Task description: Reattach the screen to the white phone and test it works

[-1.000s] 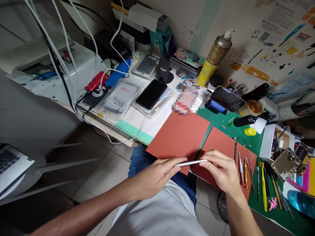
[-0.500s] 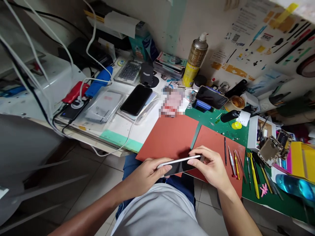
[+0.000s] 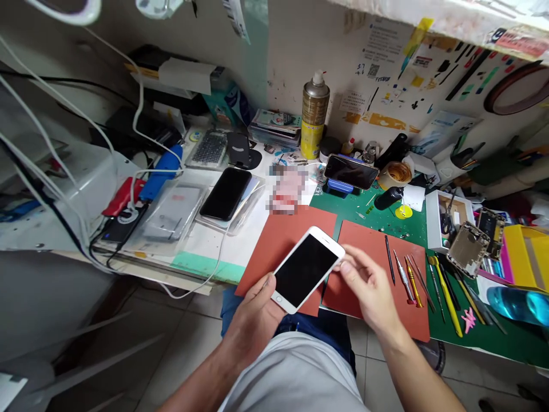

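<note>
A white-framed smartphone (image 3: 306, 269) with a dark screen and a round home button faces up, tilted, above the red-brown mats. My left hand (image 3: 259, 306) is closed around its lower left end, thumb on the edge and fingers beneath. At the upper right end, my right hand (image 3: 371, 286) grips the phone's edge, with some fingertips hidden behind it. Under and beyond the phone lie the left mat (image 3: 295, 223) and the right mat (image 3: 355, 292).
Screwdrivers and tweezers (image 3: 409, 280) lie on the right mat. Opened phone housings (image 3: 467, 249) sit beside a white box (image 3: 437, 212). A black phone (image 3: 226, 193) rests on plastic cases at left. A phone on a blue stand (image 3: 350, 171) and a spray can (image 3: 314, 114) stand behind.
The phone has turned from nearly edge-on to screen-up, its right end now raised farther away. My left hand has rolled palm-up beneath it, and my right hand has shifted to its corner.
</note>
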A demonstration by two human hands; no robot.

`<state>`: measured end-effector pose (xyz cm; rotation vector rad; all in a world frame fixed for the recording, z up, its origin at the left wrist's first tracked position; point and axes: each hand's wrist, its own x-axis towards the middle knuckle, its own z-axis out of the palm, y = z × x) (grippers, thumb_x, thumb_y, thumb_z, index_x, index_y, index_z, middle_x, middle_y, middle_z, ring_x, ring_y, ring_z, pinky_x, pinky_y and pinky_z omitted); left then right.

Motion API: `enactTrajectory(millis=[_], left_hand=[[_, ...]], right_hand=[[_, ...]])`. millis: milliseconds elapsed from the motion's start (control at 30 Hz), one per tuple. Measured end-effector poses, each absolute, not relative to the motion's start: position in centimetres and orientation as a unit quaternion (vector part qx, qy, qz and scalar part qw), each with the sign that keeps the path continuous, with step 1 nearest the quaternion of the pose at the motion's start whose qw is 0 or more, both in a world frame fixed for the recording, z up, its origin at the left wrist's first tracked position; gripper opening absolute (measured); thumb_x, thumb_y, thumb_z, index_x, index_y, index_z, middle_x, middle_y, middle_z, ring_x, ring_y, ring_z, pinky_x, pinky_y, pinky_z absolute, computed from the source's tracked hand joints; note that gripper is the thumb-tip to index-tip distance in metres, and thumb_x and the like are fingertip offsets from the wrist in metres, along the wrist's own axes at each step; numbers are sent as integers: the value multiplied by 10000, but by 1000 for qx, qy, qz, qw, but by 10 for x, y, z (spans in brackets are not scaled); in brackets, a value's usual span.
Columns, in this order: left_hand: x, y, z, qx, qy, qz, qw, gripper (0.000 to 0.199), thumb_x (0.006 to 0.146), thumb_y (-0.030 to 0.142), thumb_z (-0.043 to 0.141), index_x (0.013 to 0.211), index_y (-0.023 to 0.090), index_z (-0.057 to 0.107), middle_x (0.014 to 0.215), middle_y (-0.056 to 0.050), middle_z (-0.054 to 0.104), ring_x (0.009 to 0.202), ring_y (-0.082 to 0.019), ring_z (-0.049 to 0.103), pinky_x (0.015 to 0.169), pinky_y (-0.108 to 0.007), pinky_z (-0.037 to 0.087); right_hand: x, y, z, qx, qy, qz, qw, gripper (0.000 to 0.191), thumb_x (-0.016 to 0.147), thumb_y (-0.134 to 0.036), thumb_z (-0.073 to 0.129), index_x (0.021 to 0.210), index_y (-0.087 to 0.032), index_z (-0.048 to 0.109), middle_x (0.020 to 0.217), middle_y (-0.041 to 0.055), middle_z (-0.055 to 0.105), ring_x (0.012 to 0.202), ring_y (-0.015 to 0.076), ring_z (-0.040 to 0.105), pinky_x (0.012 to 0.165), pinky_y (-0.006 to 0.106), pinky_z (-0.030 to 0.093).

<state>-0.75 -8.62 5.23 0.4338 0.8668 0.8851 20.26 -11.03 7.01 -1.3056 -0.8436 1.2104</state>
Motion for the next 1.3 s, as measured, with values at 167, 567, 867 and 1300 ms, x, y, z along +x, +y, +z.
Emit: enactTrajectory(millis=[167, 567, 867, 1300], left_hand=[[18, -97, 49, 64, 361, 410, 835, 586, 985, 499, 626, 1506, 238, 567, 1416, -129, 668, 1350, -308, 594, 1178, -492, 439], [-12, -66, 32, 493, 505, 469, 532, 706, 955, 388, 706, 1584, 297, 398, 1493, -127, 550, 1322, -259, 591, 1127, -451, 486], [-14, -39, 32, 791, 362, 371, 325, 228, 969, 199, 697, 1180, 272, 741, 1040, -48, 672, 1055, -196, 636, 936, -352, 556], [-9, -42, 34, 784, 366, 394, 310, 161, 926, 131, 741, 1041, 239, 772, 939, -27, 650, 924, -156, 609, 782, -269, 537]], right_hand=[[157, -131, 64, -588, -378, 524, 487, 285, 975, -473, 682, 1027, -204, 762, 780, 10, 683, 727, 150, 632, 670, 244, 523], [183, -121, 82, -600, -676, 238, 356, 235, 1084, -201, 437, 1073, -167, 669, 692, -2, 646, 540, 123, 578, 562, 243, 418], [192, -123, 62, -552, -796, 104, 225, 282, 1018, -43, 393, 1180, -109, 615, 792, 59, 694, 636, 194, 645, 594, 318, 460], [177, -120, 52, -564, -741, 188, 311, 328, 1004, -32, 455, 1251, -141, 641, 1081, 128, 778, 842, 226, 745, 757, 338, 581]])
